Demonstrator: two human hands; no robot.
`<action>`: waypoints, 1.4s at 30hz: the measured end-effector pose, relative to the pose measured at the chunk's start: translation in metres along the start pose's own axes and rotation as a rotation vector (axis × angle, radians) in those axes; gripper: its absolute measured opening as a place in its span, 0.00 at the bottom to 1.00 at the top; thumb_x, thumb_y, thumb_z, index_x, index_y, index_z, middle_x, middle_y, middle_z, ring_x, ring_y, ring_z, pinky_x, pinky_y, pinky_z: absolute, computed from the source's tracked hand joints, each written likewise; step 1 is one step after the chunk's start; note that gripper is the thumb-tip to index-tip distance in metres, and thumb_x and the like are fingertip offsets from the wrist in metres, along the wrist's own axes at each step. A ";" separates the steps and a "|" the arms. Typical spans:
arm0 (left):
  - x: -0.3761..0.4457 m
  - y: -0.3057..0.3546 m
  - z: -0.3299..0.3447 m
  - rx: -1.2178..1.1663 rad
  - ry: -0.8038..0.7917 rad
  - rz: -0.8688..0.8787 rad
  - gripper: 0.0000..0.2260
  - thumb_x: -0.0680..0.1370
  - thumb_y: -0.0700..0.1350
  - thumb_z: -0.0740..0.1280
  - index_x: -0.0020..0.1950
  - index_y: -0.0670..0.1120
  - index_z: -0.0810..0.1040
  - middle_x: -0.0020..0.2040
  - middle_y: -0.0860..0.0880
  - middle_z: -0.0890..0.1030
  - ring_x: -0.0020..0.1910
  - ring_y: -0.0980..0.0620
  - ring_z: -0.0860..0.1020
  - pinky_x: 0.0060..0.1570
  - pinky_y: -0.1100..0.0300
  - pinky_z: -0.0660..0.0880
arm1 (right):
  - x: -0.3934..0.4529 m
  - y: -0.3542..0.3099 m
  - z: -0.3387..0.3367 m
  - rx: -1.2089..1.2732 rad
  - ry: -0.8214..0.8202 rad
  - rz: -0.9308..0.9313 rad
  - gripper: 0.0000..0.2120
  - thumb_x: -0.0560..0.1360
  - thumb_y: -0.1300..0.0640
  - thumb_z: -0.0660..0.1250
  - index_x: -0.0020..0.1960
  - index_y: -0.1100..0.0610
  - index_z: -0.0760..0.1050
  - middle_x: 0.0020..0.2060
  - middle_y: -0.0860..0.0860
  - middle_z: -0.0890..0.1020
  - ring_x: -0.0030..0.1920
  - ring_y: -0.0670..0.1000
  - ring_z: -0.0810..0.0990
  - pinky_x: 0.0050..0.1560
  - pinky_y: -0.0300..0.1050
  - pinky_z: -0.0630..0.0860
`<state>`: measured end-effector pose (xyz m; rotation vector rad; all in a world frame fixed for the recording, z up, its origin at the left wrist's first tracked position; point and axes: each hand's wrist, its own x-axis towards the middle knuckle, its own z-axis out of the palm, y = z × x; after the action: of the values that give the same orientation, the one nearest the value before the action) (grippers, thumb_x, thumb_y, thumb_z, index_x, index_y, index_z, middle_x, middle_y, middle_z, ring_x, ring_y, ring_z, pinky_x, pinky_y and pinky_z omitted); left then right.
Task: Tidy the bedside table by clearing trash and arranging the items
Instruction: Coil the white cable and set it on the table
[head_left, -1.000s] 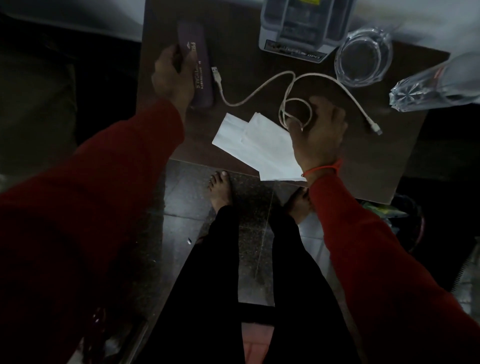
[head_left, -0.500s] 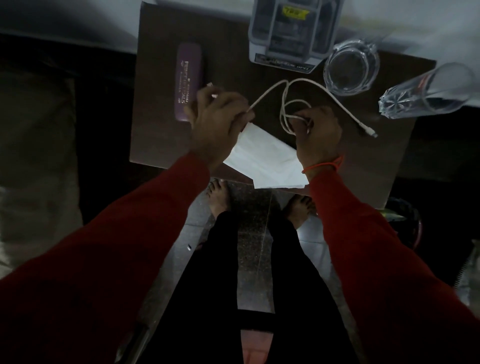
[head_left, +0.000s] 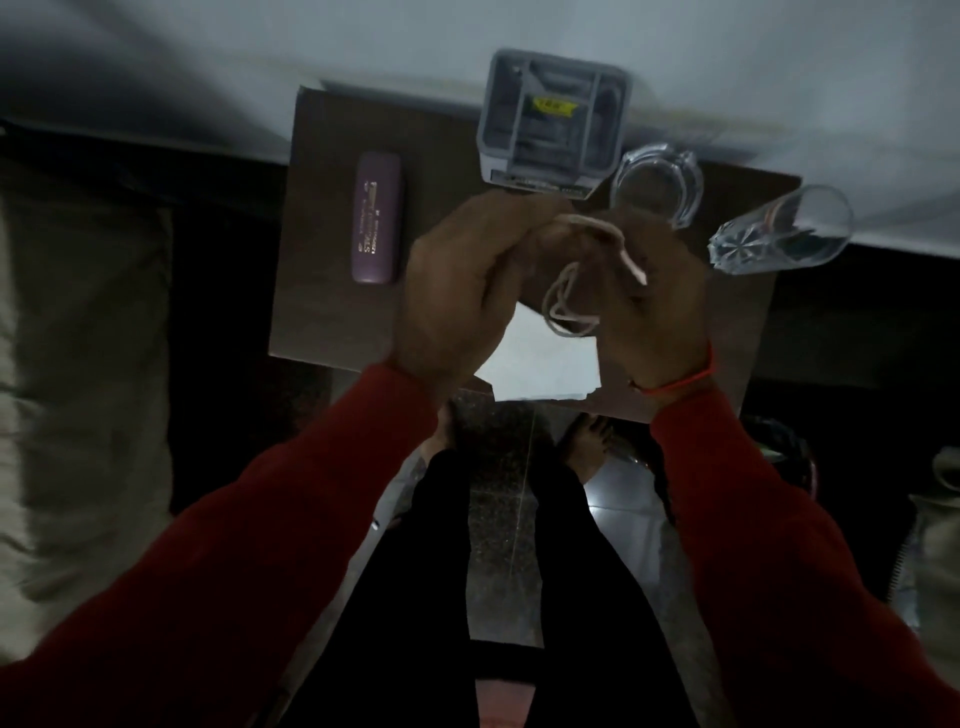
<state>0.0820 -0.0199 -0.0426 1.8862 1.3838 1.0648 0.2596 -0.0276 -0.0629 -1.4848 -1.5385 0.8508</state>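
Note:
A white charging cable (head_left: 569, 299) hangs in loops between my two hands, lifted above the dark brown bedside table (head_left: 322, 312). My left hand (head_left: 457, 291) pinches one stretch of the cable, and my right hand (head_left: 660, 306) grips the bundled loops, with one plug end sticking out by its fingers. Below the hands, white paper tissues (head_left: 540, 364) lie at the table's front edge, partly overhanging it. A purple case (head_left: 376, 218) lies flat at the table's left.
A grey plastic organiser box (head_left: 553, 124) stands at the table's back. To its right are a round glass ashtray (head_left: 657, 182) and a clear tumbler (head_left: 784, 234) lying on its side. A dark bin (head_left: 779, 447) sits on the floor at the right, bedding at the left.
My left hand let go of the purple case and came to the cable. Both hands lifted the cable off the table and gathered it into loops.

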 end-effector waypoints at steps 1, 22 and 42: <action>0.005 0.008 -0.005 -0.034 0.040 -0.035 0.07 0.81 0.33 0.67 0.57 0.36 0.83 0.47 0.54 0.80 0.44 0.61 0.78 0.48 0.60 0.77 | 0.004 -0.003 -0.006 -0.050 0.028 0.053 0.05 0.80 0.54 0.68 0.52 0.53 0.81 0.46 0.51 0.84 0.47 0.53 0.84 0.51 0.58 0.79; 0.009 0.162 -0.024 -0.518 -0.168 -0.691 0.21 0.73 0.50 0.73 0.66 0.52 0.76 0.50 0.50 0.86 0.45 0.51 0.86 0.42 0.54 0.82 | 0.011 -0.161 -0.079 0.937 0.283 0.653 0.12 0.80 0.54 0.66 0.45 0.61 0.80 0.38 0.56 0.83 0.39 0.54 0.81 0.46 0.50 0.80; 0.030 0.258 -0.168 0.125 -0.314 -0.463 0.12 0.81 0.48 0.69 0.39 0.46 0.78 0.31 0.54 0.77 0.35 0.49 0.79 0.32 0.73 0.67 | -0.009 -0.320 -0.145 0.458 -0.002 0.347 0.09 0.79 0.62 0.67 0.54 0.67 0.81 0.41 0.50 0.86 0.41 0.43 0.82 0.47 0.40 0.78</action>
<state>0.0739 -0.0733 0.2620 1.6113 1.6132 0.4458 0.2473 -0.0715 0.2853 -1.4163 -1.0040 1.3059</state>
